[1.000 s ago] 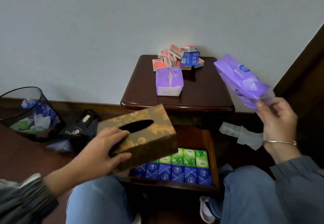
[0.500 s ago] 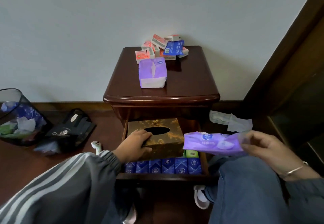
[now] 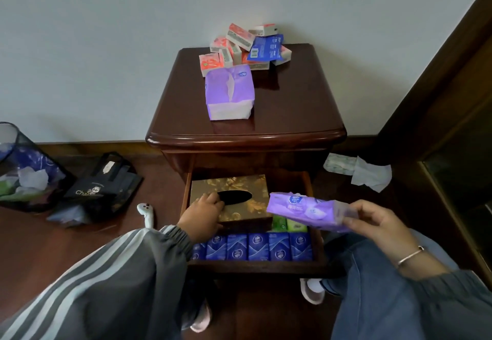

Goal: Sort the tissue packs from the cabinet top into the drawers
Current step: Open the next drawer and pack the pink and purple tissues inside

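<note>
A dark wooden cabinet (image 3: 292,116) has its drawer (image 3: 316,260) pulled open. A gold tissue box (image 3: 239,185) sits in the drawer's back, and my left hand (image 3: 202,216) rests on its near left corner, gripping it. In front lie a row of blue small packs (image 3: 255,246) and green packs (image 3: 288,224). My right hand (image 3: 378,222) holds a purple tissue pack (image 3: 306,208) flat over the drawer's right side. On the cabinet top stand another purple pack (image 3: 229,92) and a pile of orange and blue small packs (image 3: 245,47).
A black mesh bin (image 3: 24,169) with wrappers stands at the left, a black bag (image 3: 103,182) beside it. A small white object (image 3: 146,213) lies on the floor by the drawer. Crumpled tissue wrappers (image 3: 359,170) lie right of the cabinet. My knees flank the drawer.
My left hand lowered the gold box into the drawer's back. My right hand brought the purple pack down from beside the cabinet top to just above the drawer.
</note>
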A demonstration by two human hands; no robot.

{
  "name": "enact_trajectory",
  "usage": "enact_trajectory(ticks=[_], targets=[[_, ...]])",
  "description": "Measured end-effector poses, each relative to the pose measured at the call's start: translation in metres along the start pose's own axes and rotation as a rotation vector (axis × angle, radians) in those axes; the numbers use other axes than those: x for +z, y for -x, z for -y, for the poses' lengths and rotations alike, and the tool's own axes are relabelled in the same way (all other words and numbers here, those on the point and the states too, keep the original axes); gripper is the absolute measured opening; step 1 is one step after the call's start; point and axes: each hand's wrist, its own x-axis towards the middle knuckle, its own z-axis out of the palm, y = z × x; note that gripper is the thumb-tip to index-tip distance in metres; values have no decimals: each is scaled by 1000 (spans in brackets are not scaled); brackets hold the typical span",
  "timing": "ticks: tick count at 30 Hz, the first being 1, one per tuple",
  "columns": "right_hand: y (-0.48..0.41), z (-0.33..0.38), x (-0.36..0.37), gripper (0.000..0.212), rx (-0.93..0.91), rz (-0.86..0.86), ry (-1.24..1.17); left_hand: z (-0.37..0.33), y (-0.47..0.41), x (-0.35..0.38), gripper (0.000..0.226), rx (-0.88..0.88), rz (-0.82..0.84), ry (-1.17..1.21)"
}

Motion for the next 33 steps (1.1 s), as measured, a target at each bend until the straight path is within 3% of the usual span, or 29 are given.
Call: enact_trajectory(ticks=[2, 6, 13, 19, 33], targets=[[-1, -1, 1, 6, 1, -10, 24, -13, 3, 0, 63, 3, -57, -123], [-3, -3, 1, 14, 9, -42, 52, -37, 3, 4, 76, 43, -88, -144], [-4, -9, 0, 18, -19, -119, 126, -24, -11, -16, 75, -57, -97, 4], [-8, -11, -1, 21, -19, -174, 65, -14, -36, -24, 67, -39, -49, -52], [-10, -8, 2, 17, 0, -190, 105, -5, -54, 3, 69, -43, -115, -119]])
